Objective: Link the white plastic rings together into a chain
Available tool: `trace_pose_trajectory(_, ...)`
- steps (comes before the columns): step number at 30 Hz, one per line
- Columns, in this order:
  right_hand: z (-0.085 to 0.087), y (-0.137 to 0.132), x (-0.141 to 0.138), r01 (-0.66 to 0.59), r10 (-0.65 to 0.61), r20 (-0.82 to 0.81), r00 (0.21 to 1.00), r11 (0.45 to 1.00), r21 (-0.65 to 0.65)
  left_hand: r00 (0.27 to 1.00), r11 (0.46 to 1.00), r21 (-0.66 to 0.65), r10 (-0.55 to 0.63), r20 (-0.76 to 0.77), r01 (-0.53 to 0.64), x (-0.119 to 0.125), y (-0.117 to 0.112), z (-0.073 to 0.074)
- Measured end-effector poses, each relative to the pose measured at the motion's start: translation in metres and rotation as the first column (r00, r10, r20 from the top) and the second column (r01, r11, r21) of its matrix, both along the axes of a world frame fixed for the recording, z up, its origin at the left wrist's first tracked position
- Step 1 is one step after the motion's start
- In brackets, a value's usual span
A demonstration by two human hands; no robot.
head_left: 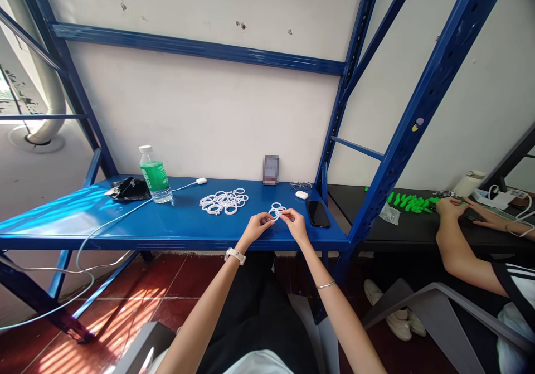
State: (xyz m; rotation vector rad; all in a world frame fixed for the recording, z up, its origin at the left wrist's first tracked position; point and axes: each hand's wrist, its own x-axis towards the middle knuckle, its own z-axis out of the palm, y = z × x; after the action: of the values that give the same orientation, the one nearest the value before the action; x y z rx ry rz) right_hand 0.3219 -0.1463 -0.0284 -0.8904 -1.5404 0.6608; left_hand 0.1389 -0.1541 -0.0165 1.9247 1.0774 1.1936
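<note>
My left hand (pixel 259 226) and my right hand (pixel 293 222) meet over the front of the blue shelf top (pixel 125 221). Both pinch a small white plastic ring (pixel 276 213) between their fingertips. A second white ring or two (pixel 278 206) lies on the shelf just behind it. Further back and left sits a heap of several white rings (pixel 224 201). My left wrist carries a white watch, my right wrist a thin bracelet.
On the shelf stand a green-labelled water bottle (pixel 155 175), a black bag (pixel 128 188), a white cable (pixel 125 213), a small upright phone (pixel 271 170), glasses (pixel 300 185), an earbud case (pixel 301 194) and a dark phone (pixel 318 213). Another person's arms (pixel 455 234) work beside green parts (pixel 412 202) at right.
</note>
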Motion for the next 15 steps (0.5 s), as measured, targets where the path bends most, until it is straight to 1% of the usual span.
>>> trace_pose_trajectory(8, 0.0005, 0.0000, -0.0017, 0.051, -0.053, 0.024, 0.998, 0.997, 0.058, 1.000, 1.000, 0.012, 0.011, -0.007, -0.011, 0.0000, -0.0003, -0.0001)
trace_pose_trajectory(15, 0.0031, -0.0025, -0.0031, 0.064, -0.068, 0.032, 0.997, 0.993, 0.099, 1.000, 1.000, 0.009, 0.006, -0.017, -0.006, 0.0003, 0.0016, -0.0025)
